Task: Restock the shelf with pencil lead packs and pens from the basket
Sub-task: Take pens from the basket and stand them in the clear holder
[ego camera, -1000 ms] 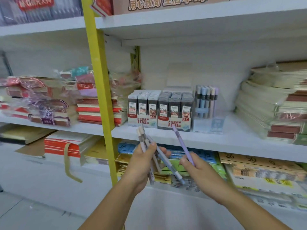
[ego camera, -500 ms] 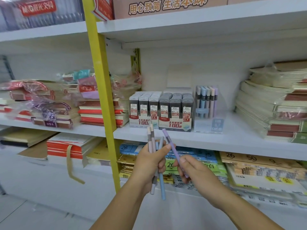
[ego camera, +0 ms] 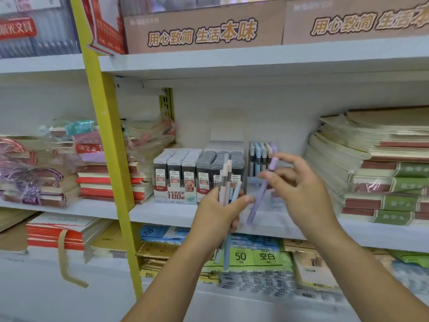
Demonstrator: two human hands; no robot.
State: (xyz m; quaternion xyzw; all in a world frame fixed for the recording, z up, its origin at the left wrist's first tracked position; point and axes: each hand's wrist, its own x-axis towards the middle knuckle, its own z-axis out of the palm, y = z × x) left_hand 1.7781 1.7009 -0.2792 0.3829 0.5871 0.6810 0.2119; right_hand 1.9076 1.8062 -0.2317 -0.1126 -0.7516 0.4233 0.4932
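Observation:
My left hand (ego camera: 219, 213) grips a bundle of several pastel pens (ego camera: 226, 182), upright, in front of the shelf edge. My right hand (ego camera: 299, 184) pinches a single purple pen (ego camera: 261, 194), tilted, its cap end raised near the clear pen holder (ego camera: 262, 159) that stands on the middle shelf (ego camera: 162, 212) with several pastel pens in it. Left of the holder sit two display boxes of pencil lead packs (ego camera: 197, 175), white-lidded and grey-lidded. No basket is in view.
A yellow upright post (ego camera: 109, 159) divides the shelving left of my hands. Notebook stacks (ego camera: 376, 168) fill the shelf's right side, wrapped books (ego camera: 58, 168) the left. Cardboard boxes (ego camera: 204, 24) sit on the shelf above, paper packs (ego camera: 255, 256) below.
Both hands have risen toward the middle shelf. My right hand carried the purple pen up and right, close to the pen holder. The view has come closer to the shelf.

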